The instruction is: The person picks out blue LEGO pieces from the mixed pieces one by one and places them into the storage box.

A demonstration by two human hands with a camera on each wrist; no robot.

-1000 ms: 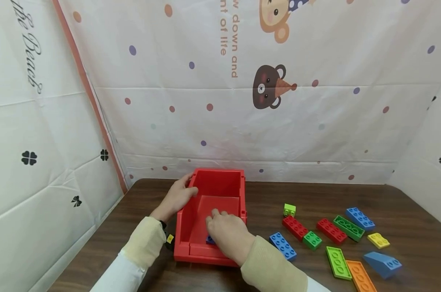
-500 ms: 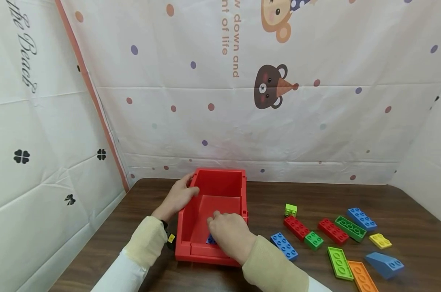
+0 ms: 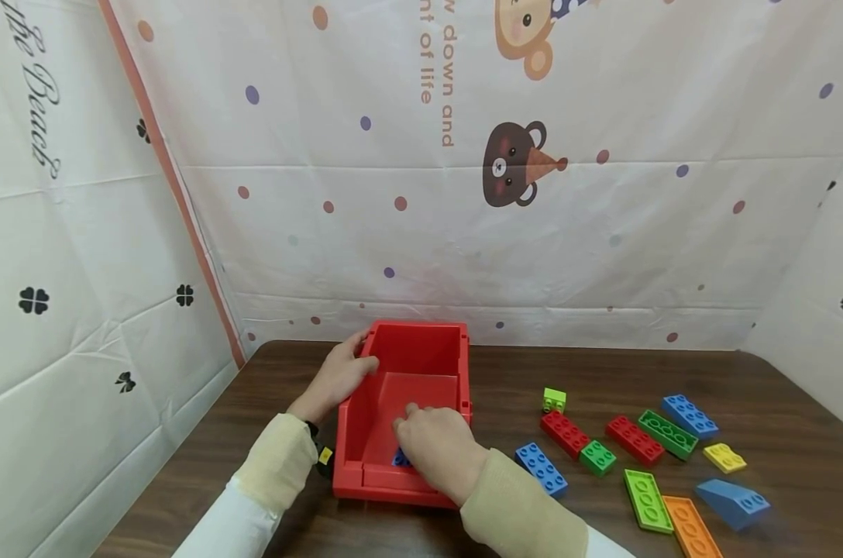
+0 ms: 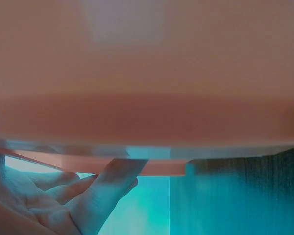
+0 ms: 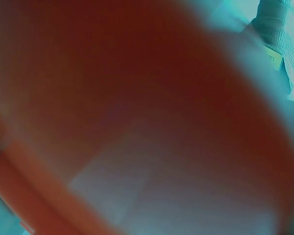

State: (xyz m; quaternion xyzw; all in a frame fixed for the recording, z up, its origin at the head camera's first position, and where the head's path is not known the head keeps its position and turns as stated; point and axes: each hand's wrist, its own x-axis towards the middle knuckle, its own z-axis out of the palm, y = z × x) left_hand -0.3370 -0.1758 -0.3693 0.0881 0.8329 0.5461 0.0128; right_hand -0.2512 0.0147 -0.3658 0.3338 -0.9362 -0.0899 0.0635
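Note:
A red box [image 3: 419,387] stands with its open side facing me. My left hand [image 3: 338,376] grips its left wall, thumb over the rim and the other fingers largely hidden outside. The left wrist view shows the thumb and fingers at an edge, below a blurred reddish surface. Inside the box, my right hand [image 3: 435,446] holds a dark blue brick [image 3: 400,458] low near the front wall. Only a studded corner of that brick shows, and the fingertips are hidden. The right wrist view is mostly a red blur.
Right of the box, a blue brick [image 3: 541,469] lies nearest. Farther right are red [image 3: 565,433], green [image 3: 668,434], lime [image 3: 648,501], orange [image 3: 691,527] and yellow [image 3: 724,458] pieces, and a blue sloped brick [image 3: 733,503]. Printed white sheets surround the wooden table [image 3: 508,380].
Slightly more of the dark blue brick shows beside my right hand. Both hands keep nearly the same place; the head view shifts a little.

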